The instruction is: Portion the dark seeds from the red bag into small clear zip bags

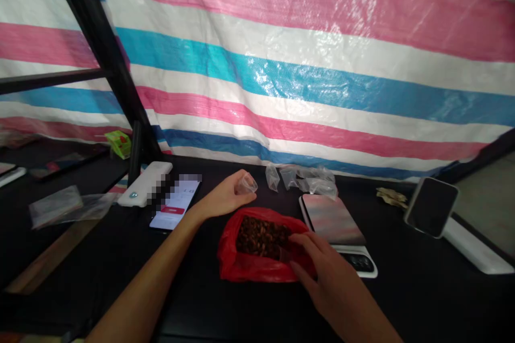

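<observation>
Right hand [324, 268] reaches into the red bag [261, 269], its grip unclear; left hand [226, 196] grasps clear plastic [247, 185].

Brown pieces [257, 237] too small to identify

Place: makeshift, screened-off work booth; home or shop could not be told | Far side: pink, blue and white striped plastic sheeting [289, 69] hung as a wall | Left: slanting black post [90, 37] framed it | Near: black tabletop [201, 305] carried a flat scale [336, 220], small clear packets [322, 186] and an open red bag [257, 270] of brown pieces [259, 236], suggesting small-scale portioning
</observation>
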The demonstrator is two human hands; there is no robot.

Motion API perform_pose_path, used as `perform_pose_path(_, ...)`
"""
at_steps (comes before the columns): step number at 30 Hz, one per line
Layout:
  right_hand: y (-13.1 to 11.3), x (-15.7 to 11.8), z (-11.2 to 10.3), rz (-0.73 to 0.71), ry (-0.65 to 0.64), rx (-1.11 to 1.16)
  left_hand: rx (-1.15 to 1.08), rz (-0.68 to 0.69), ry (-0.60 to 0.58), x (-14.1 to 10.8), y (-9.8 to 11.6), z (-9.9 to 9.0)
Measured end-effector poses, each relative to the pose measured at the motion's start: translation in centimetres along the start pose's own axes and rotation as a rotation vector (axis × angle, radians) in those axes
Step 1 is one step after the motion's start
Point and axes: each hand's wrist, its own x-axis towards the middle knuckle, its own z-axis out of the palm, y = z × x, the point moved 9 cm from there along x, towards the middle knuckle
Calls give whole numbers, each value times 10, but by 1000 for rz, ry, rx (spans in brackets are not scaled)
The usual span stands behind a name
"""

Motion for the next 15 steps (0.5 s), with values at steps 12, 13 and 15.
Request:
perform_pose_path(12,-17,21,8,48,-145,-249,252,-133,-305,-16,-8,28)
perform_pose_path(13,-19,25,7,44,-152,-288,234,-128,-286,-14,-8,27)
perform_pose_path(15,-24,33,7,25,-174,-336,171,-112,-236,-10,-10,27)
